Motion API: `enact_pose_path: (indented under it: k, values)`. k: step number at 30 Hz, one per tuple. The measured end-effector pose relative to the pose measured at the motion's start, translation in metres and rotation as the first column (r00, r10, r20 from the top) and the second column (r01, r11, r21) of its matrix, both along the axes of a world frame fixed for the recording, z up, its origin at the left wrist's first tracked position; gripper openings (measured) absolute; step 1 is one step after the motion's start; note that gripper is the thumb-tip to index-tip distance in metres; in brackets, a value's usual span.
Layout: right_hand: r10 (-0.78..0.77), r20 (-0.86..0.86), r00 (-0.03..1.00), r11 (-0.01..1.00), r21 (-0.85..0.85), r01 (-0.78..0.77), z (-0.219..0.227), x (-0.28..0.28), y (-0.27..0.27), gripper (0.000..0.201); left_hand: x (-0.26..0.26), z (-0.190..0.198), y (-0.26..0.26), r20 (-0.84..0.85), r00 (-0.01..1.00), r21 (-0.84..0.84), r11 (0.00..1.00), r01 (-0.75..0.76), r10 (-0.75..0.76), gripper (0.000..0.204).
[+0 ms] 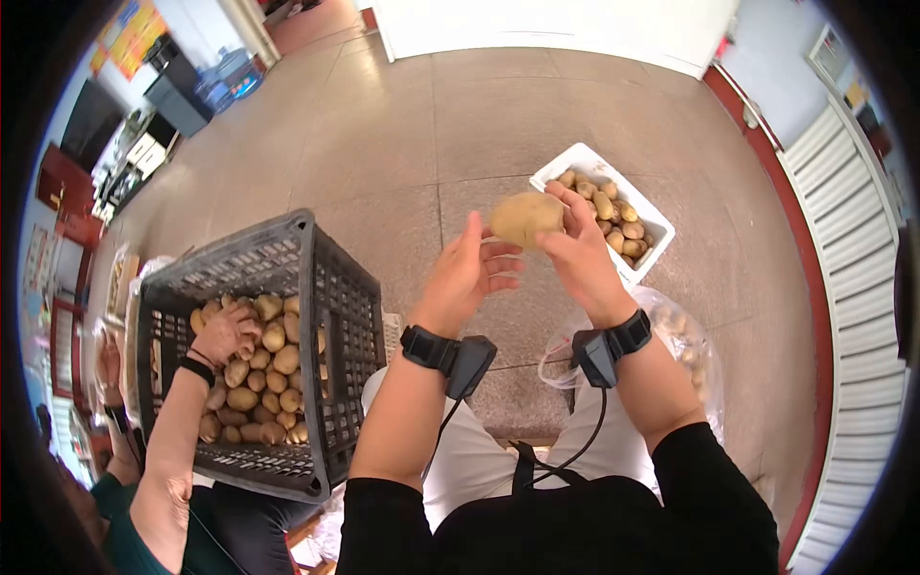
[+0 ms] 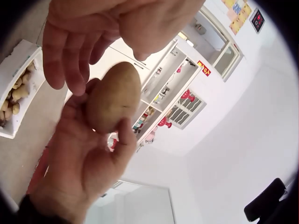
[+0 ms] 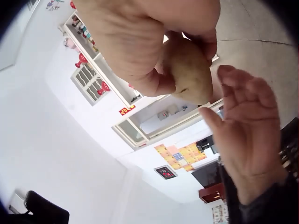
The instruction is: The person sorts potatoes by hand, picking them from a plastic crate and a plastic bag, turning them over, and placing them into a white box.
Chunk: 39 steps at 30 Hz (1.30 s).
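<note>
A large potato is held up in front of the body by my right hand, its thumb on the near side and its fingers round the right end. Beside the potato's left end is my left hand, fingers spread and relaxed. In the left wrist view the potato sits in the right hand, with the left hand above it. The right wrist view has the potato pinched by the right hand, and the left hand open with its palm showing.
A white box of potatoes stands on the floor ahead right. At left is a black crate of potatoes, with another person's hand in it. A clear bag with potatoes lies by the right knee.
</note>
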State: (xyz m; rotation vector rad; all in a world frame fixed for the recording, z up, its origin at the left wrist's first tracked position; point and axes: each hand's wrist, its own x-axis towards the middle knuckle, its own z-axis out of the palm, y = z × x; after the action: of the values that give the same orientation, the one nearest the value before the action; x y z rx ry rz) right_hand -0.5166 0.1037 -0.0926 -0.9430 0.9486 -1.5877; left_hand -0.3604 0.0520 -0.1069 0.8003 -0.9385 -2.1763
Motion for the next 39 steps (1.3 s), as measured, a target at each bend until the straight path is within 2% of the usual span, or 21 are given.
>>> enact_pose_path:
  k: [3, 5, 7, 8, 10, 12, 14, 15, 17, 19, 20, 21, 22, 23, 24, 25, 26, 28, 35, 39]
  values:
    - [0.046, -0.069, 0.997, 0.999, 0.029, -0.044, -0.004, 0.008, 0.0, 0.059, 0.001, -0.003, -0.002, -0.046, 0.999, 0.014, 1.0, -0.009, 0.01, 0.056]
    - [0.073, -0.131, 0.989, 0.997, 0.011, -0.072, -0.003, 0.007, -0.006, 0.06, 0.001, 0.001, -0.007, 0.002, 1.0, 0.007, 1.0, -0.01, 0.01, 0.057]
    - [0.092, -0.309, 0.947, 0.994, -0.035, -0.108, -0.01, 0.008, -0.012, 0.063, 0.005, 0.002, -0.01, 0.029, 1.0, 0.039, 0.999, 0.003, -0.004, 0.058]
    - [0.101, -0.308, 0.946, 0.993, -0.029, -0.115, -0.013, 0.008, -0.013, 0.063, 0.008, 0.002, -0.009, 0.059, 0.998, 0.07, 0.997, 0.025, -0.029, 0.059]
    - [0.126, -0.465, 0.877, 0.987, -0.035, -0.16, -0.018, 0.009, -0.015, 0.069, 0.01, 0.002, -0.01, 0.087, 0.995, 0.087, 0.995, 0.04, -0.048, 0.059]
    - [0.112, -0.47, 0.876, 0.985, -0.062, -0.16, -0.019, 0.013, -0.017, 0.071, 0.011, 0.0, -0.01, 0.113, 0.991, 0.101, 0.993, 0.059, -0.071, 0.059]
    - [0.096, -0.479, 0.873, 0.984, -0.089, -0.157, -0.02, 0.016, -0.018, 0.072, 0.009, -0.004, -0.01, 0.017, 1.0, 0.045, 0.999, -0.007, 0.006, 0.052]
    - [0.078, -0.454, 0.887, 0.983, -0.111, -0.144, -0.02, 0.017, -0.018, 0.072, 0.009, -0.004, -0.009, 0.014, 1.0, 0.047, 0.999, -0.007, 0.006, 0.052]
    - [0.057, -0.431, 0.9, 0.983, -0.134, -0.126, -0.018, 0.015, -0.017, 0.072, 0.008, -0.004, -0.007, -0.136, 0.989, 0.056, 0.997, -0.059, 0.066, 0.045]
    - [0.081, -0.284, 0.955, 0.996, 0.0, -0.085, -0.014, 0.013, -0.015, 0.064, 0.007, -0.004, -0.004, -0.155, 0.982, 0.031, 0.994, -0.102, 0.106, 0.044]
    - [0.074, -0.285, 0.956, 0.997, -0.001, -0.078, -0.012, 0.011, -0.014, 0.064, 0.007, -0.004, -0.003, -0.174, 0.973, 0.008, 0.989, -0.149, 0.149, 0.046]
    - [0.146, -0.138, 0.98, 0.988, 0.078, -0.136, -0.01, 0.009, -0.013, 0.063, 0.006, -0.004, -0.001, -0.176, 0.974, 0.007, 0.99, -0.144, 0.143, 0.046]
    - [0.206, 0.017, 0.978, 0.967, 0.147, -0.207, -0.008, 0.007, -0.012, 0.062, 0.005, -0.004, -0.001, -0.174, 0.969, -0.082, 0.978, -0.191, 0.175, 0.049]
    - [0.205, 0.014, 0.979, 0.968, 0.147, -0.205, -0.008, 0.005, -0.011, 0.062, 0.004, -0.004, 0.0, -0.175, 0.962, -0.171, 0.956, -0.239, 0.209, 0.052]
    - [0.229, 0.083, 0.97, 0.956, 0.169, -0.24, -0.008, 0.003, -0.01, 0.062, 0.004, -0.004, 0.001, -0.177, 0.962, -0.172, 0.956, -0.24, 0.209, 0.052]
    - [0.251, 0.152, 0.956, 0.942, 0.188, -0.277, -0.008, 0.002, -0.01, 0.061, 0.005, -0.004, 0.002, -0.112, 0.972, -0.351, 0.907, -0.234, 0.207, 0.055]
    - [0.252, 0.151, 0.956, 0.942, 0.188, -0.278, -0.007, 0.001, -0.01, 0.061, 0.005, -0.003, 0.003, -0.046, 0.975, -0.518, 0.83, -0.208, 0.216, 0.058]
    - [0.271, 0.209, 0.94, 0.934, 0.18, -0.309, -0.006, -0.001, -0.01, 0.061, 0.004, 0.002, 0.007, -0.05, 0.979, -0.524, 0.829, -0.195, 0.198, 0.059]
    - [0.269, 0.246, 0.931, 0.947, 0.112, -0.302, -0.006, -0.003, -0.009, 0.061, -0.001, 0.002, 0.005, -0.034, 0.987, -0.607, 0.782, -0.144, 0.156, 0.06]
    - [0.205, 0.228, 0.952, 0.971, 0.072, -0.227, -0.006, -0.003, -0.009, 0.064, -0.001, 0.001, 0.006, -0.035, 0.983, -0.54, 0.825, -0.168, 0.178, 0.058]
